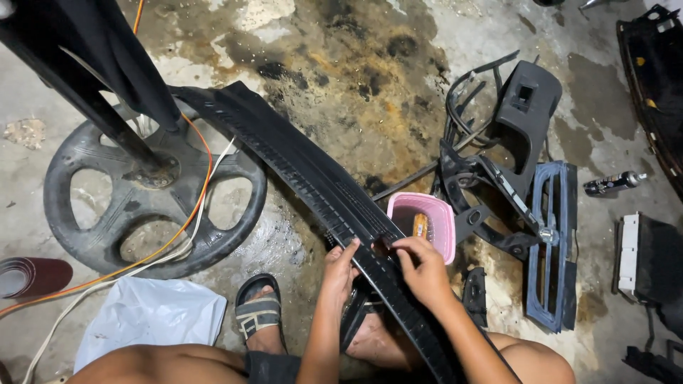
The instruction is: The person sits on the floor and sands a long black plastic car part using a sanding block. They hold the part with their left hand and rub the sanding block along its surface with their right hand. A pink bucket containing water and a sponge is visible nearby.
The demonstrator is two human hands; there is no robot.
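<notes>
On one black trim strip (320,185), two hands: left hand (340,267), right hand (421,269).

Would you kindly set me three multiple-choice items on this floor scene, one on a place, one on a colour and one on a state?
1. Where does the small basket stand?
A. just past the long black trim panel, beyond the hands
B. inside the round wheel-shaped base
C. on the white plastic bag

2. What colour is that basket?
A. green
B. pink
C. yellow

3. How do the left hand and right hand stand?
A. both raised, touching nothing
B. only one on the panel
C. both on the panel, fingers meeting at one spot

Answers: 1 A, it sits on the floor against the panel's far edge; 2 B, its walls are plainly pink; 3 C, both sets of fingertips press the panel.
</notes>
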